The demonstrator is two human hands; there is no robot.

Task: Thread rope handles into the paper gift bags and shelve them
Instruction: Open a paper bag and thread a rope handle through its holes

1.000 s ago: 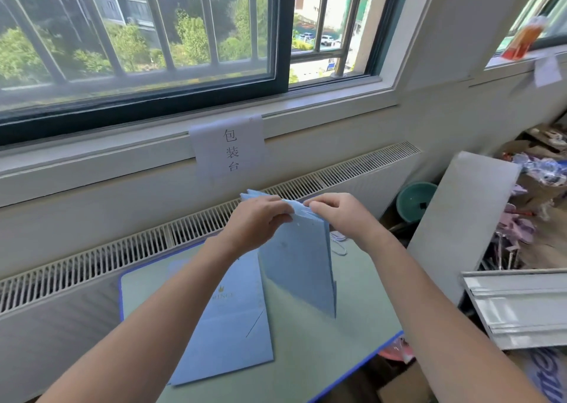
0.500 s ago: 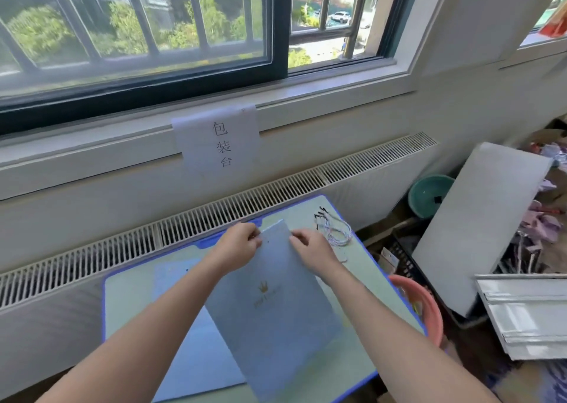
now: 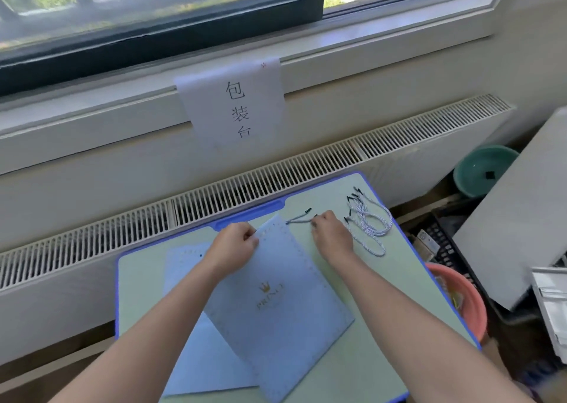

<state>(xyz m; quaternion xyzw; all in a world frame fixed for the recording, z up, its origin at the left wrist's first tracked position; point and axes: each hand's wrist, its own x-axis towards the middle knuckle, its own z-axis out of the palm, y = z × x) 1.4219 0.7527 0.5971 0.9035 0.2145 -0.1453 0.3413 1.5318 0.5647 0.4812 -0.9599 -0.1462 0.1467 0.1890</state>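
While the flat blue gift bag (image 3: 276, 304) lay on the green worktop (image 3: 383, 326) atop a second bag (image 3: 184, 280), we held its top edge with our left hand (image 3: 236, 243), fingers curled and pinching the paper. Our right hand (image 3: 333, 233) pinched one rope handle (image 3: 299, 217) just beyond the bag's top corner, near the loose pile of handles (image 3: 371, 218)
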